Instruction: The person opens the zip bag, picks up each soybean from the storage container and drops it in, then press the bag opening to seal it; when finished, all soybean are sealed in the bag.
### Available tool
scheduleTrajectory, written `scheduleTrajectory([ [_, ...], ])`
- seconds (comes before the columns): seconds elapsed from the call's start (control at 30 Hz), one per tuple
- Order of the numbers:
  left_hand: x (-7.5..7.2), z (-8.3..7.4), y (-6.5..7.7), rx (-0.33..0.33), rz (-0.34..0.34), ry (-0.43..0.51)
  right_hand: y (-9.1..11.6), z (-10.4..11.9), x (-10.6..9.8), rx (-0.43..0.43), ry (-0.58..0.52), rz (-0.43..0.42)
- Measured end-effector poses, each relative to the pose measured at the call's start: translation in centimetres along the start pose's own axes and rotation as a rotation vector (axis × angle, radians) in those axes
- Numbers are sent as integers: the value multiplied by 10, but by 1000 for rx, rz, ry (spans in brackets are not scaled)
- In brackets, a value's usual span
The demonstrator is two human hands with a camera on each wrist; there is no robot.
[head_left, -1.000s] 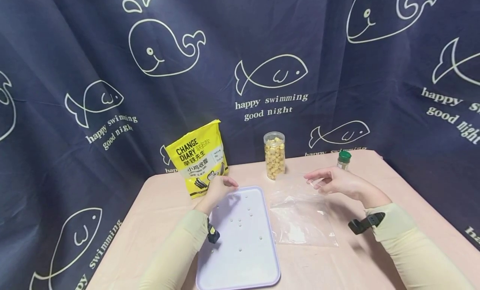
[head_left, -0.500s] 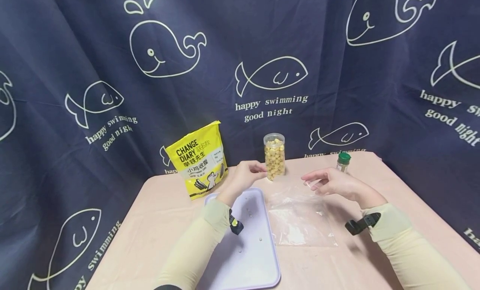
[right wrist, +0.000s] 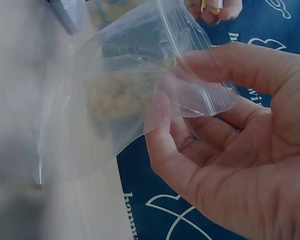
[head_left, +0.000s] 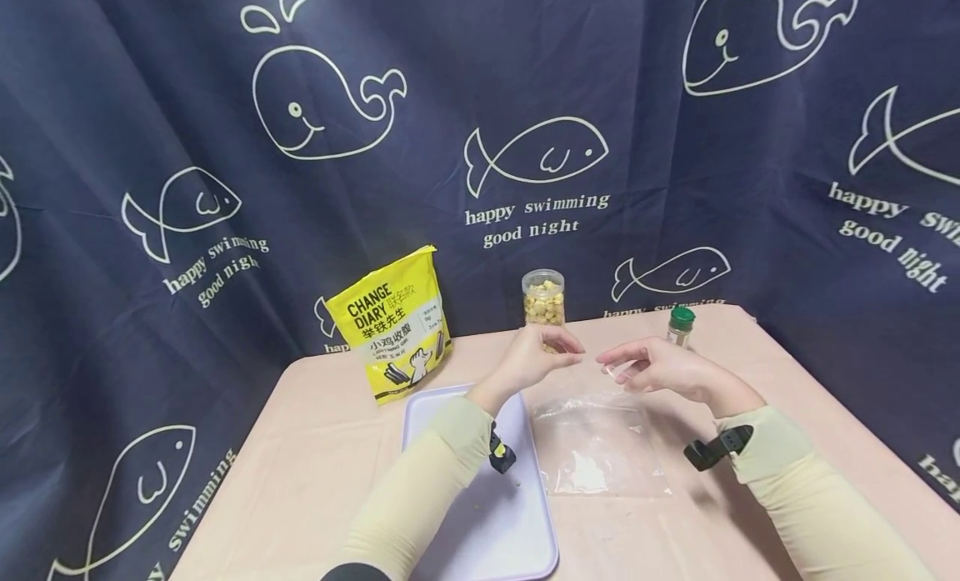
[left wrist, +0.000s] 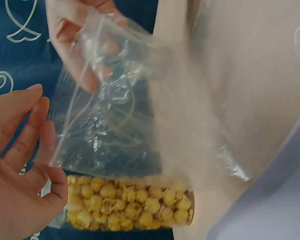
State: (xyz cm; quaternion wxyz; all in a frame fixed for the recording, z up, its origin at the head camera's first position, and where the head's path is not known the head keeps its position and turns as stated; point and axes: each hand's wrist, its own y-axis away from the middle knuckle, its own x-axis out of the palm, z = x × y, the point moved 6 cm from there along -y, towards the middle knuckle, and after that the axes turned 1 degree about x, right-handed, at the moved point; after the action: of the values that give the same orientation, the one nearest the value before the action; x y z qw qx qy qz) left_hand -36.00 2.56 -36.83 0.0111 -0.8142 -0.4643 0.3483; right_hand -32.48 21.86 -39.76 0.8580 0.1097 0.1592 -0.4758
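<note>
A clear zip bag [head_left: 592, 456] hangs over the table, its top edge held in the curled fingers of my right hand [head_left: 667, 368]. In the right wrist view, finger and thumb grip the bag [right wrist: 125, 60] just by its zip strip. My left hand [head_left: 528, 360] is close to the opposite end of that edge, fingers loosely bent and a gap between them and the thumb. A yellowish spot shows at its fingertips in the right wrist view, too small to identify. Behind the left hand stands a clear jar of popcorn [head_left: 543, 306], partly hidden.
A lilac tray [head_left: 495, 531] lies under my left forearm, with small pale bits on it. At back left a yellow snack bag [head_left: 397, 323] stands upright. A green-capped bottle [head_left: 681, 321] is behind my right hand. A dark curtain [head_left: 450, 72] borders the pink-covered table.
My left hand has moved right, from the tray's far edge beside the snack bag to near the zip bag's top edge. My right hand keeps holding the bag, nearly still.
</note>
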Motion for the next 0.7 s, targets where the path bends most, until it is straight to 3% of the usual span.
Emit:
scheduleTrajectory([
  [0.2,14,2,-1,28,41,-52,-1,-4,0,13,-7,-5],
  [0.4,16,8,0,17,24,-3,-1,-7,-1,32,10,-15],
  [0.53,7,16,3,-3,-66,36,0,-6,-1,43,10,-16],
  [0.7,-16,33,9,-67,-193,18,1,-3,-2,45,7,-25],
])
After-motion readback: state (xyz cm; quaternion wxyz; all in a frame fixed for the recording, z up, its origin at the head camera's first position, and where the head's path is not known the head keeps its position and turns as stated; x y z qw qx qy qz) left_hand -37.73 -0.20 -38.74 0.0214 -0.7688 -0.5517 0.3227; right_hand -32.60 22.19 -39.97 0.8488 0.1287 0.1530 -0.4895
